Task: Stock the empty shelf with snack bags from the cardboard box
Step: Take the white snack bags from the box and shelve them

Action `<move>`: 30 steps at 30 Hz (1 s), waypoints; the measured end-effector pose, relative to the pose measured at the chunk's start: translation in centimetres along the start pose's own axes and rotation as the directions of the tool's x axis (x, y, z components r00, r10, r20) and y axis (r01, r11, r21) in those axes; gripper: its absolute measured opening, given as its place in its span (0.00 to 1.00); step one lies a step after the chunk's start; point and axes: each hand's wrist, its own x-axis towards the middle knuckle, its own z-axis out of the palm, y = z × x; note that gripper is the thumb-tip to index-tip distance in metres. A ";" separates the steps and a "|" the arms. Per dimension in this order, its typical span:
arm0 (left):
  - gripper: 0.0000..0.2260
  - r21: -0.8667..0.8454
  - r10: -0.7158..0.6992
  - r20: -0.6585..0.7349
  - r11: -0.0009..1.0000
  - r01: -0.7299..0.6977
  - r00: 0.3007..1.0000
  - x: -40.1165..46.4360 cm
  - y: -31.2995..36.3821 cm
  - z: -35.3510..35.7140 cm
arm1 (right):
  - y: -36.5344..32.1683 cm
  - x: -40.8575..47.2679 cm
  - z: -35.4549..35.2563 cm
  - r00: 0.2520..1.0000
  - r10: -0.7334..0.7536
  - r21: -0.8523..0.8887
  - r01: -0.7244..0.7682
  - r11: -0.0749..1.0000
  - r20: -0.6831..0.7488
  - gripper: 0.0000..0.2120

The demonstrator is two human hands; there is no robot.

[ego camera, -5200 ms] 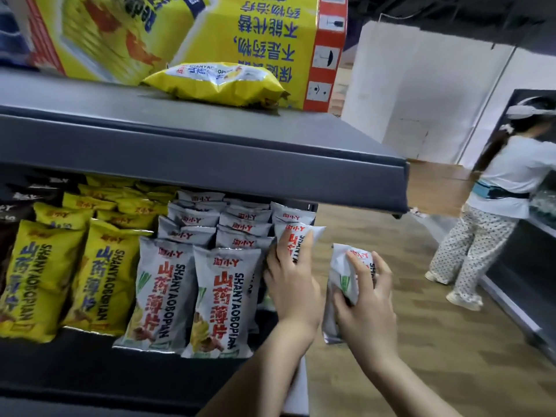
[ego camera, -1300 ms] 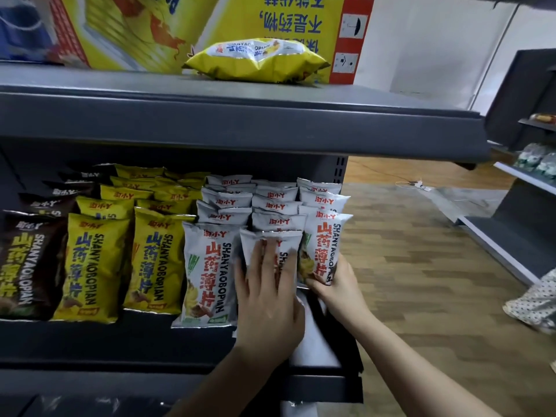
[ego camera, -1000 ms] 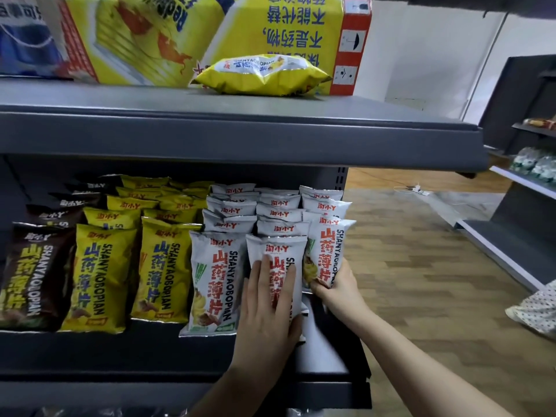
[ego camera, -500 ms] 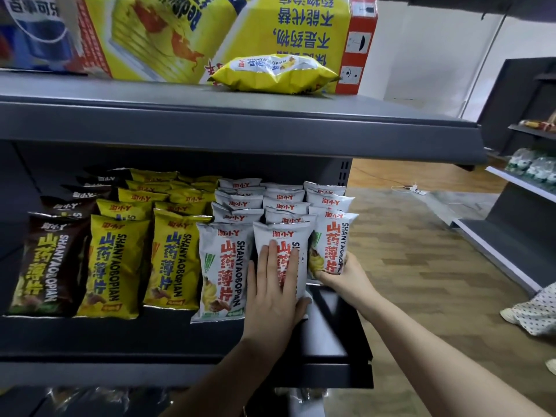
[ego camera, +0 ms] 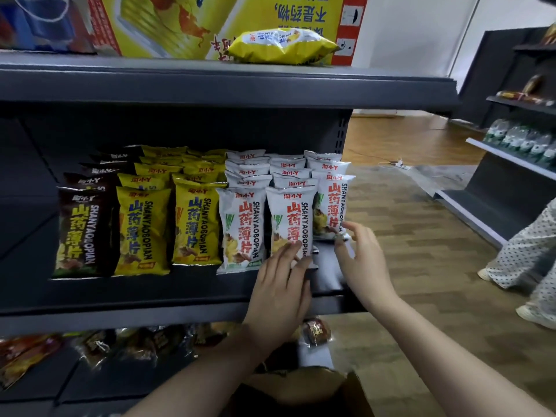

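Shelf (ego camera: pixel 180 293) carries upright bags, long axis vertical, tops up, faces toward the front edge. Print reads "SHANYAOBOPIAN" plus Chinese characters. Rows from the left: brown bags (ego camera: pixel 78 233), yellow bags (ego camera: pixel 168 224), white bags (ego camera: pixel 243 227) out to the right end.

Left hand (ego camera: pixel 279 293): fingers straight, tips touching the bottom of the middle front white bag (ego camera: pixel 290 218), no grip.

Right hand (ego camera: pixel 361 260): loosely open, fingertips at the bottom edge of the end bag (ego camera: pixel 331 206); contact hard to judge.

Rear bags show only their tops. Box (ego camera: pixel 304 392) at bottom, cut off, contents unreadable. Top shelf: yellow carton (ego camera: pixel 186 22), cropped, text upside down; one bag (ego camera: pixel 282 46) lying flat on its front.
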 end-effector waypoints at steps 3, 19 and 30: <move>0.15 -0.064 0.036 -0.010 0.997 -0.037 0.999 -1.1 0.1 -1.5 | -1.2 -2.2 -0.6 0.999 -0.047 0.019 0.047 0.999 0.004 0.18; 0.12 -0.100 0.029 0.264 0.995 -0.003 0.964 -10.1 -0.6 -1.1 | 1.2 -13.2 1.8 0.943 -0.096 0.007 0.099 0.995 0.319 0.12; 0.16 -0.001 -0.267 0.591 0.944 0.331 0.761 -18.3 0.1 5.3 | 10.1 -18.1 8.6 0.663 0.227 -0.267 -0.042 0.963 0.713 0.13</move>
